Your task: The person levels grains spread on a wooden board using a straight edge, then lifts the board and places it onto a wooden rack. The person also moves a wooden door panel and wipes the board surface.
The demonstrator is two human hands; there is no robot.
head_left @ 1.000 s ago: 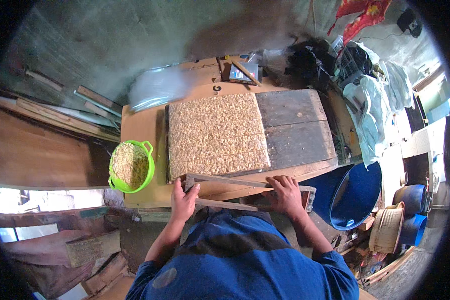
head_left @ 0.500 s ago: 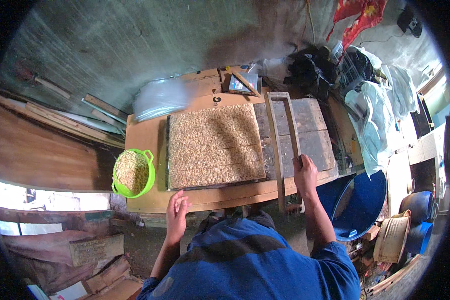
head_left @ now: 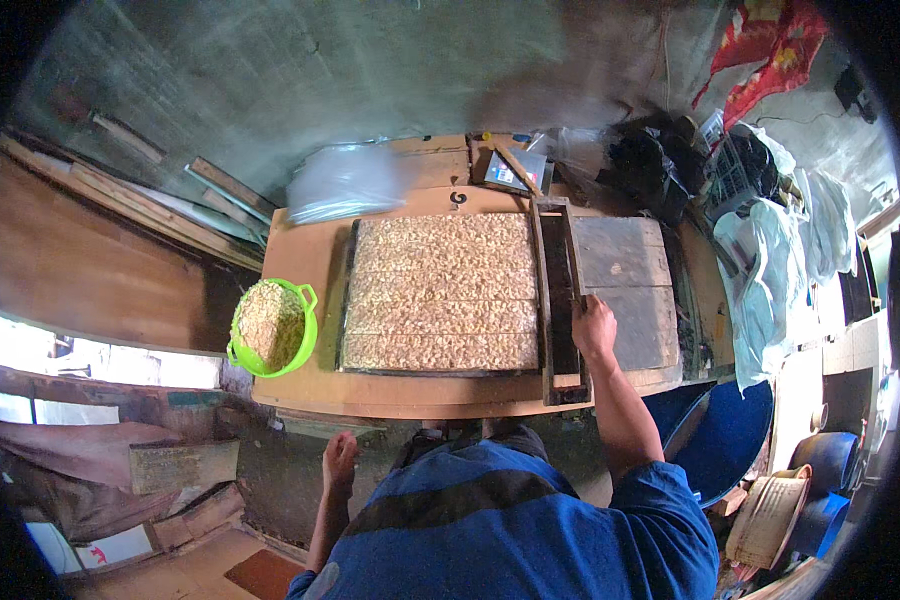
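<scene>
My right hand (head_left: pixel 594 325) grips the right side of a long, narrow wooden frame (head_left: pixel 542 280), which now lies lengthwise front to back on the dark board (head_left: pixel 625 320). Just left of it is a wide slab of pale, crumbly pieces (head_left: pixel 435 280) with faint lines across it. My left hand (head_left: pixel 338 462) hangs just off the table's front edge, fingers curled with nothing visible in them. A green plastic colander (head_left: pixel 310 325) filled with similar pale pieces sits on the table (head_left: pixel 300 395) at the left.
Clear plastic sheets (head_left: pixel 340 180), a flat dark item with a stick (head_left: pixel 515 165) lie at the back. White bags (head_left: pixel 760 280) and black bags (head_left: pixel 640 165) are piled on the right, blue barrels (head_left: pixel 720 440) below. Planks (head_left: pixel 190 220) lean at left.
The frame has turned from lying across the front edge to front-to-back beside the slab. My left hand let go of it and dropped below the edge; my right hand moved up with it.
</scene>
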